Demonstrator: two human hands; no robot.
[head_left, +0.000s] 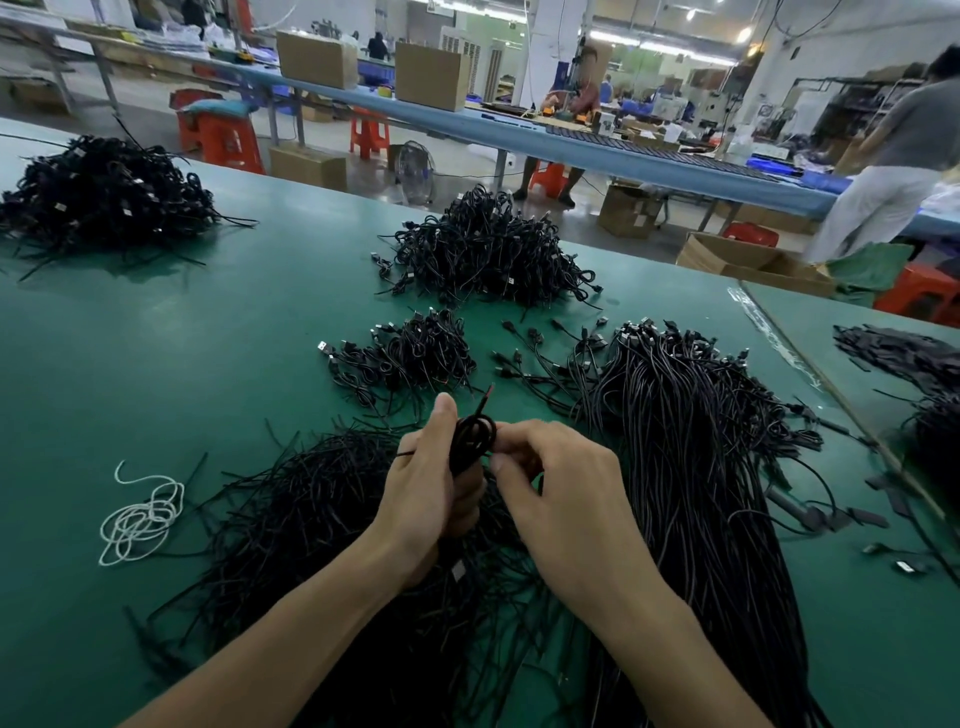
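My left hand (428, 486) grips a small coil of black cable (471, 439) above the green table (156, 364), thumb raised along the coil's left side. The cable's bare red end (488, 391) sticks up past the coil. My right hand (561, 493) is right beside it, fingers curled and pinching the coil's right side. A thin black tie (405, 453) pokes out left of my left hand. Under both hands lies a loose spread of thin black ties (311, 509).
A long bundle of straight black cables (685, 467) lies to the right. Piles of coiled cables sit ahead (410, 353), further back (488, 249) and far left (104, 192). A white string (140, 519) lies at left. A person (893, 156) stands at right beyond the table.
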